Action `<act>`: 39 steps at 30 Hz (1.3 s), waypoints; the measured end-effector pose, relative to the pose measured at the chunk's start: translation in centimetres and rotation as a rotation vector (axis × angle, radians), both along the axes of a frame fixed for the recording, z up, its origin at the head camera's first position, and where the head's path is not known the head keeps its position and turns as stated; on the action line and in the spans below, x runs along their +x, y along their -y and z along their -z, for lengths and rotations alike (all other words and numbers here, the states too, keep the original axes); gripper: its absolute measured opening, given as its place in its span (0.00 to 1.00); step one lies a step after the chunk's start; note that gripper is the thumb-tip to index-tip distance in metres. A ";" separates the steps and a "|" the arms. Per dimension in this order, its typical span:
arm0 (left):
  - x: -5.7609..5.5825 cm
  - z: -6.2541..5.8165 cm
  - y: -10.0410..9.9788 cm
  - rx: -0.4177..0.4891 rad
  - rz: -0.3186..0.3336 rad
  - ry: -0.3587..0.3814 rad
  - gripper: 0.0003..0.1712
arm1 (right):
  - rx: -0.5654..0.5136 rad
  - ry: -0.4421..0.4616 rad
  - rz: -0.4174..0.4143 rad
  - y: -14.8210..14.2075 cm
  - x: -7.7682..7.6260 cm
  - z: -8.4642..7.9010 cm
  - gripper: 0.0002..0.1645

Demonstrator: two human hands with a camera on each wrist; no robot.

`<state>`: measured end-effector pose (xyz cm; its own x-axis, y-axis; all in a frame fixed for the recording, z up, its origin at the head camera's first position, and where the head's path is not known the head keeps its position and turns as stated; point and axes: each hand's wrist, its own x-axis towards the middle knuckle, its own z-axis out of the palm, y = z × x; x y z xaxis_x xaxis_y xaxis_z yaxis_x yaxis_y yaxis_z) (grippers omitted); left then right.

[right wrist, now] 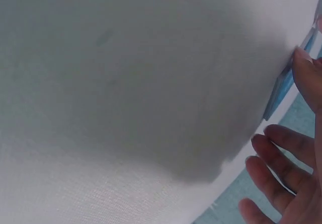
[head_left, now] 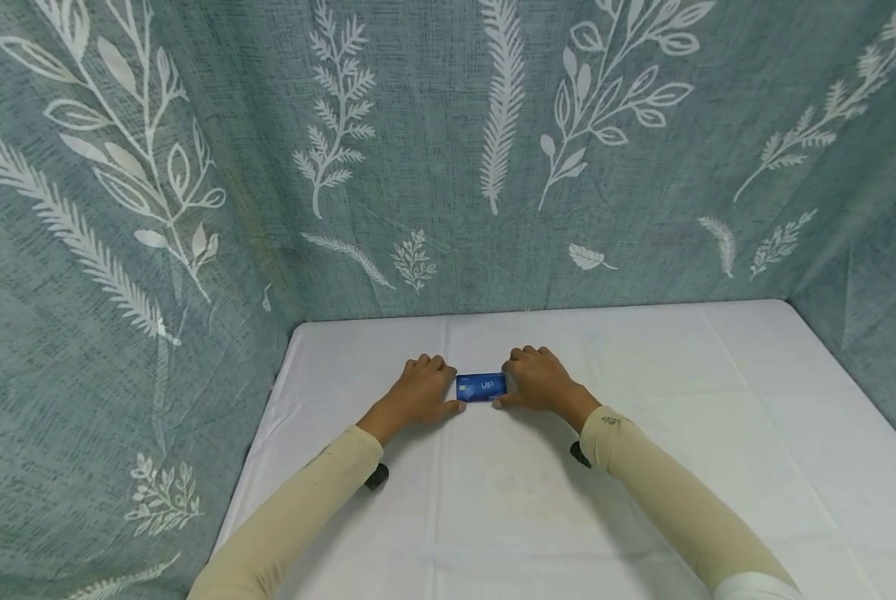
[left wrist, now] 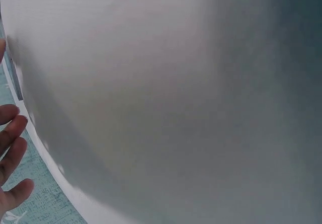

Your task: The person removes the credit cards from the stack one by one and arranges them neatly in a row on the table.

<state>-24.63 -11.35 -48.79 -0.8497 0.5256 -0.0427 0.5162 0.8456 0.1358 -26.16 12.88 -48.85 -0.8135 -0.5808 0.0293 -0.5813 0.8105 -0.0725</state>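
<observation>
A blue card [head_left: 481, 387] with "VIP" lettering and a chip mark lies on the white-covered table between two hands. At its left end is the left hand [head_left: 425, 392], index finger and thumb spread near the corners. The right hand [head_left: 535, 381] is at the other end, its thumb at the lower right corner. In the right wrist view, the right thumb [right wrist: 306, 75] overlaps the blue card [right wrist: 283, 90], while the other fingers [right wrist: 274, 173] are loosely bent and spread. Loosely bent fingers [left wrist: 12, 153] of the left hand also show at the left wrist view's edge.
The white cloth [head_left: 523, 517] covers the table, whose far edge meets a green curtain [head_left: 432, 167] with white leaf prints. Curtain also hangs at the left and right sides. Dark wrist-worn devices [head_left: 377, 477] sit under both sleeved forearms.
</observation>
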 end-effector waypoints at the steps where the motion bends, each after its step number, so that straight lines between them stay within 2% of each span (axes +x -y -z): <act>1: 0.0 0.0 0.0 0.004 0.002 0.002 0.37 | -0.002 -0.004 -0.004 0.0 0.0 0.1 0.39; 10: -0.1 0.0 -0.3 -0.006 0.027 0.006 0.37 | -0.008 0.009 -0.008 0.0 0.0 0.1 0.37; 24: -0.5 -0.1 -0.5 -0.001 0.029 0.040 0.36 | -0.013 0.013 -0.025 -0.2 -0.6 0.4 0.35; 39: -1.0 0.0 -0.6 -0.018 0.070 0.030 0.34 | 0.001 0.008 -0.046 -0.4 -1.0 0.4 0.36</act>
